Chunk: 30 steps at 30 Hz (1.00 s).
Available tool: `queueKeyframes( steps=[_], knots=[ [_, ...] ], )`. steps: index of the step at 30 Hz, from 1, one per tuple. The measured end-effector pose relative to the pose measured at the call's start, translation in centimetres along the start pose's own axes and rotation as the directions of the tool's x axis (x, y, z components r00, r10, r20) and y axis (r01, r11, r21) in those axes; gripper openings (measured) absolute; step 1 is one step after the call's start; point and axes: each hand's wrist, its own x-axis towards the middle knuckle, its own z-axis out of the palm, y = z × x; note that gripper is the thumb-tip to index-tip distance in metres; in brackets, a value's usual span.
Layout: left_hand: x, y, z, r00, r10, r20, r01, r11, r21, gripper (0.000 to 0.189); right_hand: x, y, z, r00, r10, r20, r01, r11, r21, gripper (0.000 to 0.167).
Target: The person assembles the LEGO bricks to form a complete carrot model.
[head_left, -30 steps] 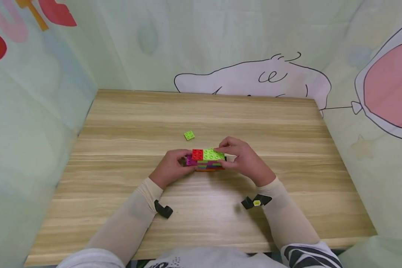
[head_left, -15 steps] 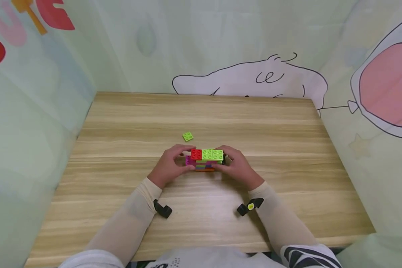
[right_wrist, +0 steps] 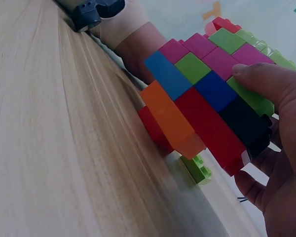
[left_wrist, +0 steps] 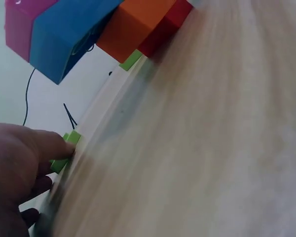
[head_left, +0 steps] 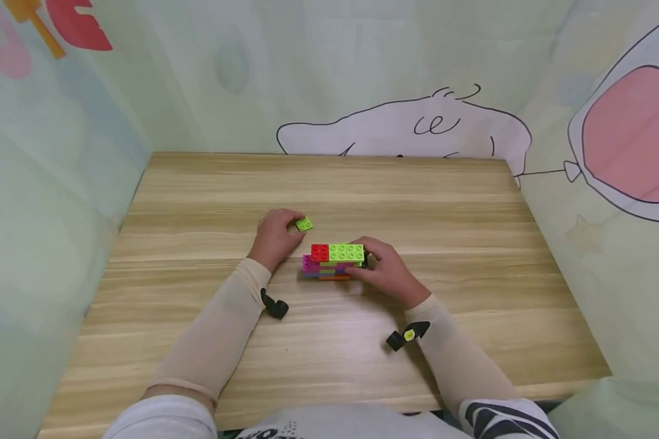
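Observation:
My left hand (head_left: 276,238) has reached past the stack and pinches a small lime-green two-by-two toy brick (head_left: 304,224) between thumb and fingers, low at the tabletop. The left wrist view shows the thumb against this green brick (left_wrist: 64,155). Built of interlocking toy bricks, the multicoloured stack (head_left: 337,261) stands nearer the body. My right hand (head_left: 387,271) holds its right end, thumb on the near face. In the right wrist view the stack (right_wrist: 202,94) has pink, green, blue, black, red and orange bricks; the right thumb presses its upper side and the other fingers are partly hidden behind it.
Under both hands lies a wood-grain table (head_left: 198,183). Printed fabric walls (head_left: 362,73) enclose it at the back and sides. Low by the stack's base, a green brick (right_wrist: 196,170) shows in the right wrist view. Black wrist cameras (head_left: 276,306) sit on both forearms.
My left hand has left the stack's left end and moved away from the body to the loose green brick, taking hold of it. My right hand, earlier on top, now grips the right end.

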Motion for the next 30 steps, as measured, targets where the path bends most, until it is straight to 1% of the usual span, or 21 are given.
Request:
queueKeyframes(
  steps=[2, 4, 5, 7, 8, 10, 12, 14, 17, 23, 25, 27, 30],
  knots=[
    [-0.3, 0.2, -0.2, 1.000, 0.003, -0.023, -0.004, 0.999, -0.044, 0.038, 0.0, 0.1, 0.1, 1.000, -0.005, -0.001, 0.005, 1.000, 0.003, 0.034],
    [-1.0, 0.7, -0.8, 0.999, 0.020, -0.035, -0.024, 0.993, -0.119, 0.037, -0.1, 0.2, 0.1, 1.000, -0.004, -0.001, 0.004, 1.000, 0.005, 0.033],
    [-1.4, 1.0, -1.3, 0.999, 0.036, -0.037, -0.042, 0.985, -0.166, 0.036, -0.1, 0.2, 0.2, 1.000, -0.002, 0.000, 0.002, 1.000, 0.007, 0.033],
    [-2.6, 1.9, -2.4, 0.994, 0.097, -0.044, -0.105, 0.961, -0.256, 0.034, -0.1, 0.1, 0.3, 1.000, 0.000, 0.005, 0.000, 1.000, 0.011, 0.033],
    [-3.3, 2.4, -3.2, 0.990, 0.137, -0.044, -0.144, 0.944, -0.297, 0.033, -0.1, 0.1, 0.4, 1.000, 0.000, 0.007, 0.000, 1.000, 0.012, 0.033],
    [-4.7, 3.5, -4.6, 0.974, 0.225, -0.032, -0.221, 0.910, -0.350, 0.032, -0.1, 0.1, 0.4, 1.000, -0.004, 0.007, 0.004, 1.000, 0.014, 0.033],
    [-5.9, 4.3, -5.7, 0.952, 0.304, -0.026, -0.291, 0.882, -0.370, 0.032, -0.1, 0.0, 0.4, 1.000, -0.005, 0.006, 0.005, 1.000, 0.011, 0.033],
    [-6.8, 4.9, -6.5, 0.933, 0.360, -0.014, -0.339, 0.866, -0.368, 0.033, 0.0, 0.0, 0.4, 1.000, -0.008, 0.002, 0.008, 1.000, 0.009, 0.033],
    [-7.7, 5.4, -7.0, 0.913, 0.407, 0.000, -0.384, 0.863, -0.329, 0.034, 0.0, -0.1, 0.4, 1.000, -0.016, -0.001, 0.016, 1.000, 0.015, 0.033],
    [-7.6, 6.0, -7.0, 0.873, 0.488, -0.021, -0.480, 0.851, -0.214, 0.029, 0.1, -0.1, 0.3, 0.999, -0.032, -0.002, 0.032, 0.999, 0.022, 0.032],
    [-7.5, 6.2, -7.1, 0.864, 0.503, -0.020, -0.497, 0.848, -0.181, 0.029, 0.1, -0.1, 0.3, 0.999, -0.039, 0.001, 0.039, 0.999, 0.016, 0.033],
    [-7.4, 6.5, -7.3, 0.860, 0.511, -0.007, -0.506, 0.849, -0.152, 0.029, 0.0, 0.0, 0.3, 0.999, -0.046, 0.004, 0.046, 0.999, 0.012, 0.033],
    [-7.3, 6.9, -7.6, 0.862, 0.506, 0.023, -0.500, 0.858, -0.121, 0.029, 0.0, 0.1, 0.2, 0.999, -0.050, 0.009, 0.050, 0.999, 0.010, 0.033]
  ],
)
